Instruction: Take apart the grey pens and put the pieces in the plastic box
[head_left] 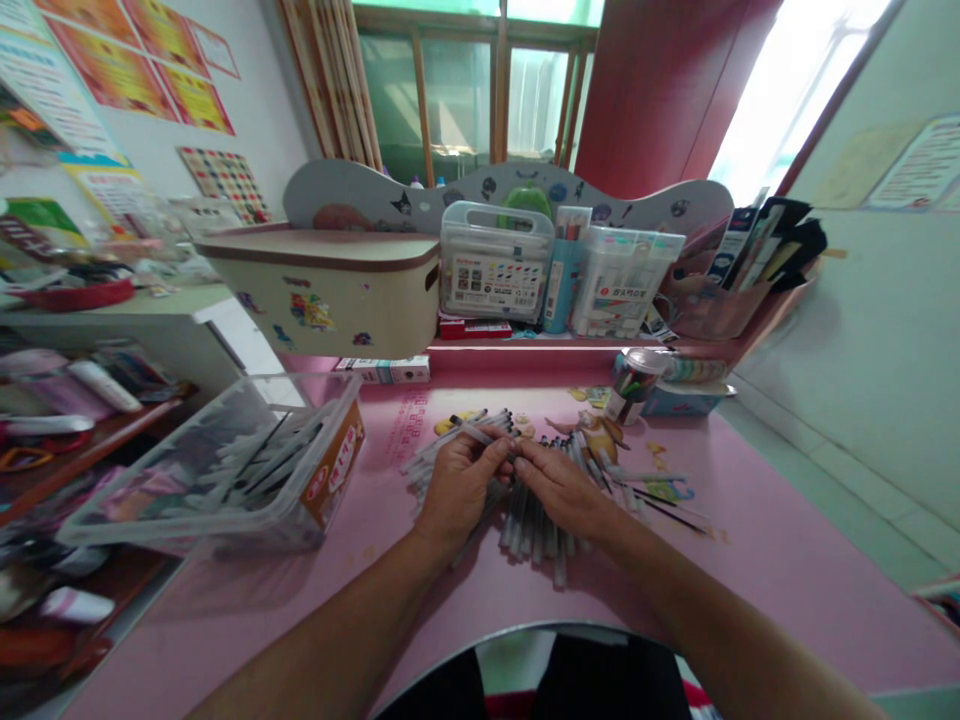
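Observation:
My left hand is closed around a slim greyish pen that has a dark tip pointing up and left. Fingers pinched, my right hand meets the left at the pen's lower end; the small part between the fingertips is hidden. Beneath and beside the left hand lies one pile of similar pens. Another row of pens spreads under the right hand, dark ends pointing away from me. Thin dark refills or rods lie to the right with a few loose translucent tubes.
A clear plastic bin with more pens stands left on the pink desk. At the back right stands a jar of pens. The shelf bears a lidded cream box, marker cases and a pink holder.

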